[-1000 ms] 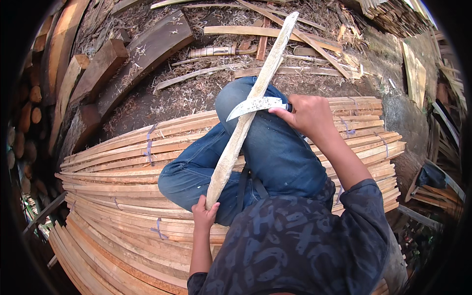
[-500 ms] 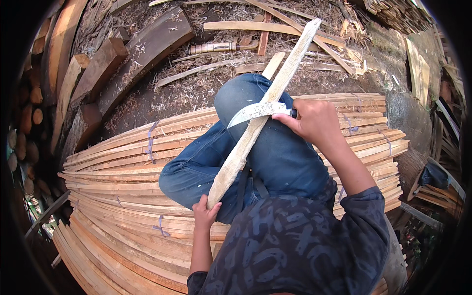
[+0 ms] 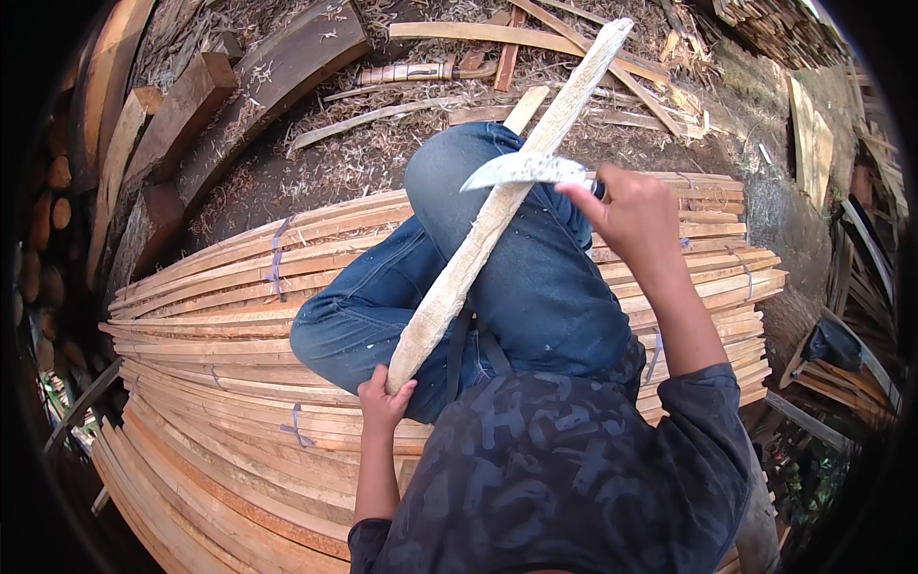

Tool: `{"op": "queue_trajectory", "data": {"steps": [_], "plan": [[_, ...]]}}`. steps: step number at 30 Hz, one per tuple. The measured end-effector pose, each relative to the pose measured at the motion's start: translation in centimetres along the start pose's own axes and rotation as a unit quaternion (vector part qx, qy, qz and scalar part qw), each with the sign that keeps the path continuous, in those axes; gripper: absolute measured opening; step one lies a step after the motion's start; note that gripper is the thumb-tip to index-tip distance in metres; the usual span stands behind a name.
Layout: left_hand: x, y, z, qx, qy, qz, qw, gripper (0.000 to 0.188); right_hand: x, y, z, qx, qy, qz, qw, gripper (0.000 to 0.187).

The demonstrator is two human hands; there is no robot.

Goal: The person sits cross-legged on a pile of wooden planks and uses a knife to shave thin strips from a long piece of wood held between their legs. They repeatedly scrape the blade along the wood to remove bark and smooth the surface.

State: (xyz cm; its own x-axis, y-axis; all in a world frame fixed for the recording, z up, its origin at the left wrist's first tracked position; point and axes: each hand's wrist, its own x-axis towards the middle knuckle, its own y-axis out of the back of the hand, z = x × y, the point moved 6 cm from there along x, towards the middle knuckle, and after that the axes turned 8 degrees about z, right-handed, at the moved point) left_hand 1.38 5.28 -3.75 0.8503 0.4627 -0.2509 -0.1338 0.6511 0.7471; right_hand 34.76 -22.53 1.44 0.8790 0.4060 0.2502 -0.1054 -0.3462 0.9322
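Observation:
A long, pale, rough strip of wood (image 3: 457, 265) slants across my legs, from my lap up past my raised knee. My left hand (image 3: 385, 400) is closed round its near end. In my right hand (image 3: 626, 215) is the dark handle of a knife (image 3: 521, 170) with a curved, speckled, light blade. The blade lies across the upper part of the strip, its tip pointing left; whether it touches the wood is hard to tell. Under the strip, beyond my knee, the end of another pale piece of wood (image 3: 526, 108) shows.
Tied bundles of sawn wooden strips (image 3: 229, 368) lie beneath and around me. Ahead, shavings and loose slats (image 3: 488, 38) cover the ground, with a sheathed blade (image 3: 406, 73) among them. Thick beams (image 3: 273, 91) lie at the far left. A dark bag (image 3: 832, 344) rests at the right.
My right hand and the knife have moved farther up along the strip. The strip's far end has shifted a little upward in view, and my left hand still grips the near end.

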Motion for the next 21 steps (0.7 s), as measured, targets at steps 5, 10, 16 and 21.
{"op": "queue_trajectory", "data": {"steps": [5, 10, 16, 21], "plan": [[-0.4, 0.2, -0.6, 0.023, -0.014, 0.016, 1.0, 0.05, 4.5, 3.1, 11.4, -0.066, -0.209, 0.088, 0.972, 0.073], [-0.3, -0.3, 0.2, -0.001, -0.006, 0.03, 1.0, 0.049, -0.3, 2.3, 1.4, 0.023, -0.056, -0.026, 0.998, 0.064], [-0.4, -0.4, -0.3, 0.01, -0.006, 0.008, 1.0, 0.05, 3.7, 1.4, 7.5, -0.082, -0.143, 0.025, 0.986, 0.068], [0.2, -0.5, 0.2, 0.01, -0.001, 0.02, 1.0, 0.051, 0.5, -0.4, 1.4, 0.034, -0.021, 0.002, 0.999, 0.065]]}}
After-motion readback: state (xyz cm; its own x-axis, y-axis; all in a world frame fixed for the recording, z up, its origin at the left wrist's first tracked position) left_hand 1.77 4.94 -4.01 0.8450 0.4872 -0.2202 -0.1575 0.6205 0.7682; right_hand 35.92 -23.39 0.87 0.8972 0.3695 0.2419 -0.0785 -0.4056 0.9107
